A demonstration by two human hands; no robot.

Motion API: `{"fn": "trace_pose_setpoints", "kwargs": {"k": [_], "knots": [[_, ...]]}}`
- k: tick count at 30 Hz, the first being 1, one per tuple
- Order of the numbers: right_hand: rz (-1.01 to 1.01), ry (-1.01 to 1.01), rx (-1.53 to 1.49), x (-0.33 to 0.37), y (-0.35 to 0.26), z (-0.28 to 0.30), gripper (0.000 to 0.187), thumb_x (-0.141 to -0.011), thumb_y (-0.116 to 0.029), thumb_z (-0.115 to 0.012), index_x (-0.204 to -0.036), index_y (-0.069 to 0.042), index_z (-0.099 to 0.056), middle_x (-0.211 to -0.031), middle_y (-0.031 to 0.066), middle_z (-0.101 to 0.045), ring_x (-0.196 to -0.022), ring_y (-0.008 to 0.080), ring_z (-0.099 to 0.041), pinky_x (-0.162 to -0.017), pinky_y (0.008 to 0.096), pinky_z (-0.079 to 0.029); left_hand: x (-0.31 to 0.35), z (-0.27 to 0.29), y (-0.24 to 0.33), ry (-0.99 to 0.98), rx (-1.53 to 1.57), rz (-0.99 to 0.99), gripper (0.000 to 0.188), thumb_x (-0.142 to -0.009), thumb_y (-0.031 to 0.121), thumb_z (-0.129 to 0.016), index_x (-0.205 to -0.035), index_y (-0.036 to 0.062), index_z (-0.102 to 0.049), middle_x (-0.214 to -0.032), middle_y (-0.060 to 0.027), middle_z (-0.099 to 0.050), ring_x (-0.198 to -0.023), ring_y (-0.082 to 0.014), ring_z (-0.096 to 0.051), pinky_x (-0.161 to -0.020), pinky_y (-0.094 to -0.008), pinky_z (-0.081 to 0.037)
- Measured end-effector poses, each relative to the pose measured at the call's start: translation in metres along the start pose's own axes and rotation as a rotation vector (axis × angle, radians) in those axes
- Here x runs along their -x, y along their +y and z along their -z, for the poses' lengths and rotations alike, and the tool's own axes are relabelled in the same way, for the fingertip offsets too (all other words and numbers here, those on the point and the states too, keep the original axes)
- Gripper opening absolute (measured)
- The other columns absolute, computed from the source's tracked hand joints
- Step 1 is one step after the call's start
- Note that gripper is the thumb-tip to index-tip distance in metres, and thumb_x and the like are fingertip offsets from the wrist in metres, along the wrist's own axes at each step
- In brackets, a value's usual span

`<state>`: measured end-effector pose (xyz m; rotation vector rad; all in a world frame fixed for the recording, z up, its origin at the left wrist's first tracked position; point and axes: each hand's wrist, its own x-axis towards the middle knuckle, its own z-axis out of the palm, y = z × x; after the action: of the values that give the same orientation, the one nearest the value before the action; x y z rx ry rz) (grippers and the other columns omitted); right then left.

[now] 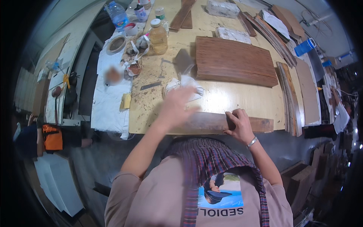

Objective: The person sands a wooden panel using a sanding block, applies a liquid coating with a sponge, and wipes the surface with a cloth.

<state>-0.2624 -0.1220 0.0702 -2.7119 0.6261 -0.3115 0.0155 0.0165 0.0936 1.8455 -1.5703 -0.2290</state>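
Note:
A narrow brown wooden board lies along the near edge of the table. My right hand, with a bracelet at the wrist, grips it, thumb and fingers around its sides. Over the board's left end my left hand is smeared by motion, so its fingers cannot be read. Just beyond that hand is a crumpled white cloth. A dark flat scraper-like piece lies beyond the cloth. Farther off to the right rests a stack of wide brown boards.
On the left are a jar of yellowish liquid, a water bottle, a tape roll and a yellow block. Wooden strips line the right edge, near a blue bottle. Wrapped white blocks lie at the back.

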Motion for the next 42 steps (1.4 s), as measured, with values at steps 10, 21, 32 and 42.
{"fn": "trace_pose_setpoints", "kwargs": {"k": [10,21,32,42], "knots": [[0.107,0.21,0.155,-0.063,-0.043,0.074,0.066,-0.048,-0.011,-0.08,-0.112,-0.014,-0.067,-0.105,0.0065,-0.057,-0.103,0.0295,-0.054,-0.094,0.0439,-0.042,0.026,0.004,-0.042,-0.209,0.756,0.389,0.023,-0.093,0.026,-0.068,-0.085,0.0048,-0.069,-0.075,0.0009,-0.063,-0.068,-0.012,-0.056,-0.062,-0.027,-0.043],[-0.564,0.604,-1.517,-0.086,-0.033,0.011,0.017,-0.092,-0.013,-0.068,-0.101,-0.003,-0.058,-0.101,0.0051,-0.059,-0.095,0.0145,-0.058,-0.093,0.037,-0.051,0.008,-0.039,-0.019,0.199,1.291,0.462,0.024,-0.102,0.02,-0.058,-0.082,0.0059,-0.061,-0.074,0.0094,-0.047,-0.068,-0.0014,-0.037,-0.059,-0.0212,-0.031],[-0.588,-0.085,-2.138,-0.129,-0.01,0.024,0.06,-0.096,-0.032,-0.061,-0.144,-0.004,-0.04,-0.127,0.0189,-0.06,-0.112,0.0339,-0.061,-0.103,0.0514,-0.049,0.001,-0.082,0.06,-0.017,1.201,0.508,0.031,-0.103,0.024,-0.055,-0.08,0.005,-0.057,-0.07,0.0075,-0.049,-0.065,-0.0023,-0.041,-0.056,-0.0227,-0.035],[-0.49,-0.011,-1.984,-0.131,0.017,0.046,0.066,-0.082,-0.001,-0.063,-0.144,-0.006,-0.039,-0.12,0.0165,-0.063,-0.104,0.0311,-0.066,-0.092,0.0468,-0.056,0.071,0.028,-0.163,0.531,-0.45,0.634,0.039,-0.081,0.012,-0.075,-0.117,-0.0006,-0.064,-0.118,-0.0203,-0.063,-0.111,-0.0376,-0.057,-0.098,-0.0433,-0.045]]}}
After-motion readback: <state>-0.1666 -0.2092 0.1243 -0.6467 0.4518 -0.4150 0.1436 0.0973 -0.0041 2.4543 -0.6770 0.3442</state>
